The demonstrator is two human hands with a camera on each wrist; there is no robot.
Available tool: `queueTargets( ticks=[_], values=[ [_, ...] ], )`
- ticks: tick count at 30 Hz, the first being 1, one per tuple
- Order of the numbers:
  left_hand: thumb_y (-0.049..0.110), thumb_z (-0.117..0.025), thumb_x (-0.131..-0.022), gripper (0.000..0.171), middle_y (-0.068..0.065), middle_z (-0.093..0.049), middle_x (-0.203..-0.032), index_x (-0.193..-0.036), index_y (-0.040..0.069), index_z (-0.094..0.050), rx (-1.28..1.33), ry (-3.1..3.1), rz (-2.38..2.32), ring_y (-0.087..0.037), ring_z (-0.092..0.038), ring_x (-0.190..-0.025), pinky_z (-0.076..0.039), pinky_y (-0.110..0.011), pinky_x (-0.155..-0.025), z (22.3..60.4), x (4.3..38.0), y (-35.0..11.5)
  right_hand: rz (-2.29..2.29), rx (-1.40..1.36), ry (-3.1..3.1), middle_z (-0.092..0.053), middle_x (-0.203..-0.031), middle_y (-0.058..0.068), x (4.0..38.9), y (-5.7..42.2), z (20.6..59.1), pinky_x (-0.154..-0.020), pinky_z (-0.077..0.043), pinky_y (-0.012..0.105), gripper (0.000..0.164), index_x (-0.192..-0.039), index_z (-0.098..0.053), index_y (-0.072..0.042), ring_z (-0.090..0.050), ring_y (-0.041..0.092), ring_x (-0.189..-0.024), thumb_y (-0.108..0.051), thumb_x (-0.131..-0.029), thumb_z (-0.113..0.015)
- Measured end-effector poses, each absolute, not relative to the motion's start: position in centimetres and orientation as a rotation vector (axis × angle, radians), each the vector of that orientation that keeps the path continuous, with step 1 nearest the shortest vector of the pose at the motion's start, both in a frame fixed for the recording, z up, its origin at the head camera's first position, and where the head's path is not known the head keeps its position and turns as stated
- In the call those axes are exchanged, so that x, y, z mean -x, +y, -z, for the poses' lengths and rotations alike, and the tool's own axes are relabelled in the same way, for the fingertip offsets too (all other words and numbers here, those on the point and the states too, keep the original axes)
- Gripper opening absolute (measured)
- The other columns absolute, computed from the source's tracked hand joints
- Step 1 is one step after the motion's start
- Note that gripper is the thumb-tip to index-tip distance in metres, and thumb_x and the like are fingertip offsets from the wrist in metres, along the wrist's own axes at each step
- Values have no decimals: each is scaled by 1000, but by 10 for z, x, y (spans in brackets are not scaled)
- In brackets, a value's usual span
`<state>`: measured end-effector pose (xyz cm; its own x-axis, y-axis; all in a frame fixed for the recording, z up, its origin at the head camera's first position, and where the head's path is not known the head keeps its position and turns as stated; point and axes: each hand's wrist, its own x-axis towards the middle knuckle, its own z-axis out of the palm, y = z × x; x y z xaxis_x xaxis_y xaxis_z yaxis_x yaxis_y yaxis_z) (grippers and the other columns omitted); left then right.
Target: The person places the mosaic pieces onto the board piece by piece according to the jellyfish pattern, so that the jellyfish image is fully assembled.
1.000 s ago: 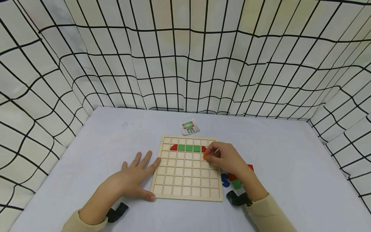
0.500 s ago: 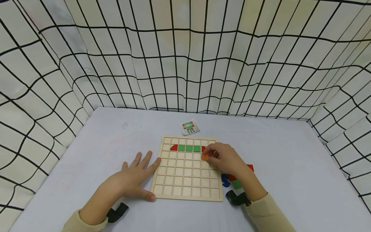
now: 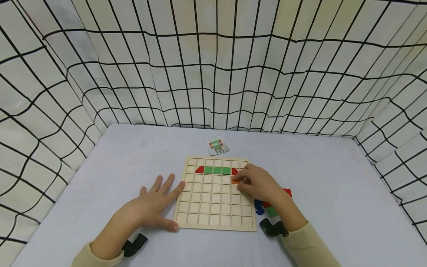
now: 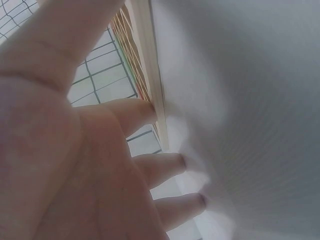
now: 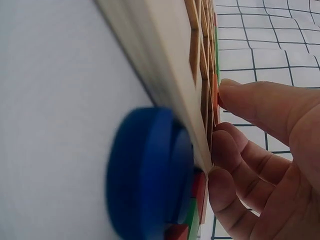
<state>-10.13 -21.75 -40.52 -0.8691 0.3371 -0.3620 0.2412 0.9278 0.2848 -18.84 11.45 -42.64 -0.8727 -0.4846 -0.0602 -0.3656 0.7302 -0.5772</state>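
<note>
A wooden grid board [image 3: 211, 208] lies on the white table. One row near its far side holds green square tiles [image 3: 217, 170] between two red quarter-round tiles [image 3: 199, 170]. My right hand [image 3: 263, 183] is over the board's right side, a fingertip on an orange square tile [image 3: 235, 180] just below the right red piece. The thumb stands apart from that tile. In the right wrist view the orange tile [image 5: 216, 97] sits at the board's surface under a fingertip. My left hand [image 3: 150, 205] lies with fingers spread, touching the board's left edge [image 4: 150, 65].
Beside the board's right edge lie blue curved pieces [image 3: 259, 207], a green tile [image 3: 271, 211] and red tiles [image 3: 287, 192], partly hidden by the right forearm. A small pattern card [image 3: 217, 145] lies beyond the board. Black netting [image 3: 213, 66] surrounds the table.
The orange tile has gone from a pinch between my right fingers to lying in a grid cell. My right thumb has moved off it. The left hand has stayed still.
</note>
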Motion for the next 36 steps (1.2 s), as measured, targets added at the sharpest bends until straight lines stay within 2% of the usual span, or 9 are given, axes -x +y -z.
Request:
queueTargets(
  ticks=[7, 14, 18, 22, 29, 36],
  values=[
    [70, -78, -64, 121, -20, -4, -167, -160, 20, -24, -419, 2673, -328, -54, -1, -149, -12, -85, -99, 406, 101, -218, 879, 700, 2674, -59, -102, -9, 190, 117, 425, -73, -48, 31, 15, -103, -78, -26, -54, 12, -84, -19, -91, -72],
    [72, -78, -64, 122, -20, -4, -167, -160, 22, -23, -398, 2671, -316, -54, -1, -149, -12, -85, -98, 407, 101, -218, 1009, 711, 2622, -66, -115, 0, 200, 133, 413, -74, -54, 30, 24, -123, -69, -19, -62, 18, -96, -18, -100, -60],
    [71, -78, -64, 121, -19, -4, -167, -160, 23, -24, -395, 2678, -318, -54, -1, -149, -12, -85, -98, 406, 100, -219, 1018, 644, 2670, -68, -118, 5, 205, 146, 405, -72, -54, 31, 26, -126, -67, -16, -62, 21, -97, -18, -102, -55],
    [71, -78, -64, 120, -19, -4, -167, -160, 23, -24, -402, 2683, -319, -54, -2, -149, -12, -85, -99, 406, 100, -219, 1004, 584, 2698, -69, -116, 5, 208, 158, 402, -73, -54, 33, 26, -125, -67, -16, -62, 21, -94, -19, -103, -54],
    [72, -77, -64, 120, -20, -4, -167, -160, 23, -24, -418, 2678, -322, -53, -2, -149, -13, -85, -98, 407, 102, -218, 971, 553, 2707, -68, -123, 5, 210, 175, 406, -80, -55, 38, 26, -125, -68, -16, -62, 24, -101, -21, -102, -56],
    [73, -76, -65, 120, -21, -5, -166, -160, 22, -23, -444, 2675, -331, -55, -2, -148, -13, -86, -97, 406, 100, -218, 941, 491, 2740, -68, -116, 4, 213, 185, 409, -80, -55, 39, 26, -123, -69, -16, -61, 25, -102, -20, -99, -61]
  ],
)
